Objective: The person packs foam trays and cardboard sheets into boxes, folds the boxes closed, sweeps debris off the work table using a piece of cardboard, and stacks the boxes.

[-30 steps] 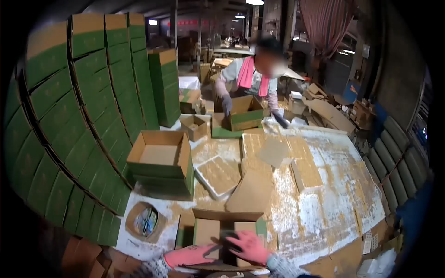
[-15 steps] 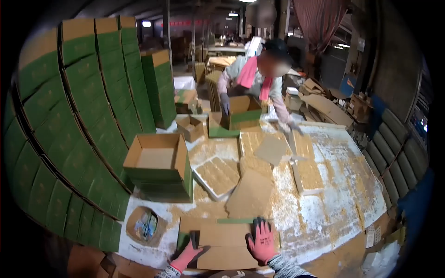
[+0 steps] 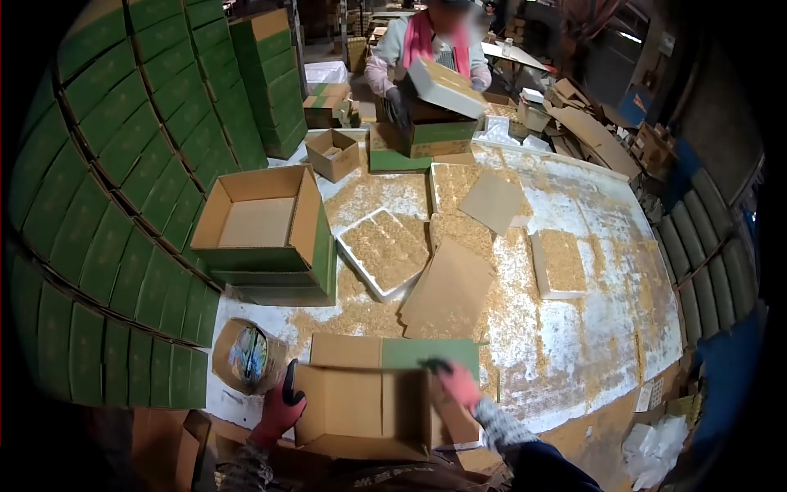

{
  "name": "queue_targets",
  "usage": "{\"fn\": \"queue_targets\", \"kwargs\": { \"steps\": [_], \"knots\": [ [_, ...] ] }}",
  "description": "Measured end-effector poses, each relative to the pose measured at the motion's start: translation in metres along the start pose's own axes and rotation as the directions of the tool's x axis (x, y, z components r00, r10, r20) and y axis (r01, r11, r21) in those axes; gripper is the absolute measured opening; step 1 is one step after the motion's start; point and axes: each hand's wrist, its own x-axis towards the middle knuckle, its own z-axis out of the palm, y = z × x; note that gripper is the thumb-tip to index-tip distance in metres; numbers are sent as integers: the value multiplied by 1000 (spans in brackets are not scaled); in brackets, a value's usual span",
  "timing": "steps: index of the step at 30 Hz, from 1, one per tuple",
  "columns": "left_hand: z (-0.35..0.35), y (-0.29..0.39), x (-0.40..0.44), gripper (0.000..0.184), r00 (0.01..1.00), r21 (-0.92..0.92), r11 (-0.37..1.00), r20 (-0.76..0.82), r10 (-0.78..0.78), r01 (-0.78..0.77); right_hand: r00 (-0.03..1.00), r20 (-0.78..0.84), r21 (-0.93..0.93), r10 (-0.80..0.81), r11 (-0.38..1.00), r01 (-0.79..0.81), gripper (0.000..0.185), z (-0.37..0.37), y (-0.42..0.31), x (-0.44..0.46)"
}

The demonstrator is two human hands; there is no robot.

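Note:
A cardboard box stands open right in front of me, its inside brown and its far flaps folded outward, one of them green. My left hand, in a pink glove with dark fingertips, is closed on the box's left wall. Over the far right corner of the box reaches my right hand, gloved the same way, its fingers stretched out and slightly blurred. The box's right flap lies below that hand. Just beyond the box are loose cardboard sheets.
Green boxes are stacked high at left, near an open box and a round container. White trays with tan filling lie on the dusty table. Across it, a co-worker tilts a filled tray over a box.
The flat folded cardboard under my hands has become an open box. My left hand moved to its left wall, my right to its far right corner. The co-worker lifted a tray from the table.

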Motion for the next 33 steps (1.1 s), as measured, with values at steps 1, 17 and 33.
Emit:
{"fn": "queue_targets", "kwargs": {
  "steps": [1, 17, 33],
  "knots": [
    [-2, 10, 0, 63, 1000, 1, 1000, 10, -8, 8, 982, -177, 360, -71, 924, 132, 29, 14, 8, 50],
    [11, 0, 0, 40, 940, -374, 864, 94, -327, 338, 870, -412, 743, 271, 652, 149, 27, 35, -84, 238],
    [42, 32, 67, 35, 850, -864, 25, 490, -191, 504, 872, -19, -41, -489, 872, 487, 42, -76, -68, -97]
  ]
}}
